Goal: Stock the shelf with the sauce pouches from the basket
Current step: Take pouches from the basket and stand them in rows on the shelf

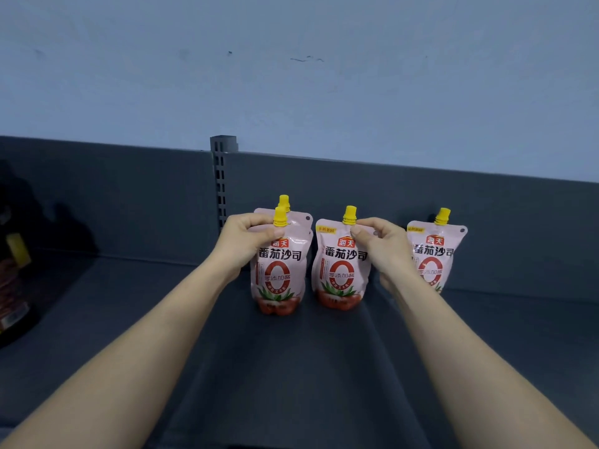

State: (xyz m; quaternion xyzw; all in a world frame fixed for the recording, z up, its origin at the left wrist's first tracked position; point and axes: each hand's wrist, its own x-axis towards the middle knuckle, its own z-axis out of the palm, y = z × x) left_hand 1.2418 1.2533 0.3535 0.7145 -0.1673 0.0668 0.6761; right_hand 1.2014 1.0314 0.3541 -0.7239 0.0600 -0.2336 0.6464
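Shelf (291,367): front-left pouch (278,273) and middle pouch (340,270) stand upright, labels forward. Left hand (243,238) pinches the first, right hand (382,244) the second. Fingers clamped near the caps, likely steadying and squaring the row. Basket unseen.

Four sauce pouches (278,270); two hands, left hand (241,243) and right hand (384,246); one dark bottle (11,296) at 9 o'clock.

Shelf (291,384) front free; pouches (340,264) stand along back panel (129,202); dark bottle (13,286) far left.
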